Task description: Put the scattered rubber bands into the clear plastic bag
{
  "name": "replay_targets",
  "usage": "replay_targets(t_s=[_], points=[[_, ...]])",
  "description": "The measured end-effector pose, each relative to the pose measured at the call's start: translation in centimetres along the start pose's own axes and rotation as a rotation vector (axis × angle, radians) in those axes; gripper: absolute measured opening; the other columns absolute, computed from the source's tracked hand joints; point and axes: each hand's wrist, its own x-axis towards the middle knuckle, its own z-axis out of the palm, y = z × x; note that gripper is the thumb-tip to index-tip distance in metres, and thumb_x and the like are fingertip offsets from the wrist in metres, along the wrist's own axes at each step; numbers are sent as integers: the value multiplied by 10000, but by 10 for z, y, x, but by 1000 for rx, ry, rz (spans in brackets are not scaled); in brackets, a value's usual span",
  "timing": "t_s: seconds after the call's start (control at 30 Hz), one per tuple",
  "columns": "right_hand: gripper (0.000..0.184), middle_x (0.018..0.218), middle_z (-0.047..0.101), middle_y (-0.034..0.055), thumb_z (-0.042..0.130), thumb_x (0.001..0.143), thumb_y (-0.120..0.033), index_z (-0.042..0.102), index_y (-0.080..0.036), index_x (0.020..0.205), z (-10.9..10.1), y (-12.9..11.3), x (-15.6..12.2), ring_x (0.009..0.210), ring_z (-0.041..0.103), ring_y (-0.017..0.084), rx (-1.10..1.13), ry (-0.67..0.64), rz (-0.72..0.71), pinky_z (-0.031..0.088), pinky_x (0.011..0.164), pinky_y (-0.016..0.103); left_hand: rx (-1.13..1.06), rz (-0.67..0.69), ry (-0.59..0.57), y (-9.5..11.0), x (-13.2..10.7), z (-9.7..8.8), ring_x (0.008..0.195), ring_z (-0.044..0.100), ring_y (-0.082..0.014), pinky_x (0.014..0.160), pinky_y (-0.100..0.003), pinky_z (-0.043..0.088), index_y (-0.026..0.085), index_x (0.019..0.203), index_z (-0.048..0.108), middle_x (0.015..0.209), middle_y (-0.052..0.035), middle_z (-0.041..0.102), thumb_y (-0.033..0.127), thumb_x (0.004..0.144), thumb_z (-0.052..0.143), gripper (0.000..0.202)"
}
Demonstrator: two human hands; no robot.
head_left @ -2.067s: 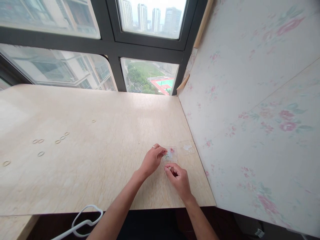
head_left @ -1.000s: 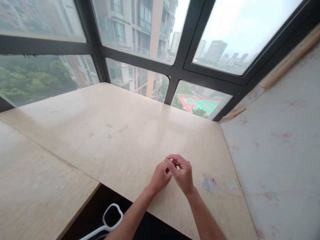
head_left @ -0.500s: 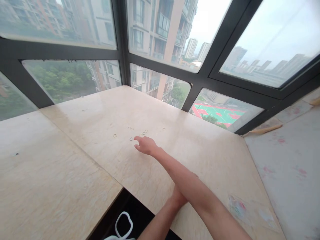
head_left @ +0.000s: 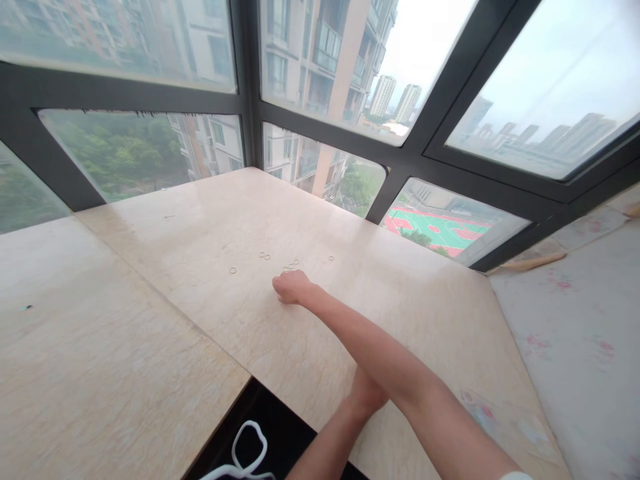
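My right hand (head_left: 291,288) reaches far across the pale wooden table (head_left: 165,280), knuckles up and fingers curled tight against the surface. It rests just below a loose scatter of small thin rings (head_left: 291,265), with more rings (head_left: 264,255) to the left. What its fingers pinch is hidden. Only the wrist of my left hand (head_left: 367,395) shows. Its fingers are hidden under my right forearm, near the table's front edge.
Clear plastic packets with pink print (head_left: 477,410) lie at the table's right front corner, beside a floral-papered wall (head_left: 575,320). A white looped cord (head_left: 245,457) hangs in the dark gap below the table edge. Dark-framed windows (head_left: 250,113) stand behind.
My right hand left the packets, crossed to the rings and curled shut from an outstretched reach. The ring that lay at its fingertips no longer shows. My left hand stayed near the front edge.
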Motion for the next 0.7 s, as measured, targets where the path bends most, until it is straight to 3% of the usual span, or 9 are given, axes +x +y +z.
replay_targets(t_s=[0.17,0.33,0.4,0.57,0.7], points=[[157,957,726,144,636,730,-200,675,-158,876,7,13,-36,851,681,277,75,-4,41,500,636,324,81,61,41,11,2,1,930,591,-280,790,-404,498,174,894,634,998,-115,694,294,795,587,163],[116,817,728,63,610,749,-241,649,-192,847,10,37,-93,734,660,200,231,123,138,427,576,244,210,154,20,12,10,4,675,545,-174,603,-280,430,151,630,566,657,-35,608,172,784,543,157],[83,738,715,29,583,795,-238,632,-191,844,11,48,-123,677,641,152,304,197,185,410,583,217,273,197,37,13,12,5,615,509,-147,574,-263,392,152,603,556,617,-17,571,156,785,528,184],[205,515,616,-42,448,938,-310,597,-171,917,19,78,-208,460,545,81,458,356,317,408,536,176,269,265,43,13,13,5,678,561,-149,631,-265,418,163,797,653,752,-39,653,230,855,514,165],[268,447,554,-59,531,892,-411,641,-168,859,34,96,-284,350,451,72,728,555,483,387,438,181,316,297,19,11,14,4,725,589,-160,675,-281,436,172,811,659,778,-45,676,243,864,518,166]])
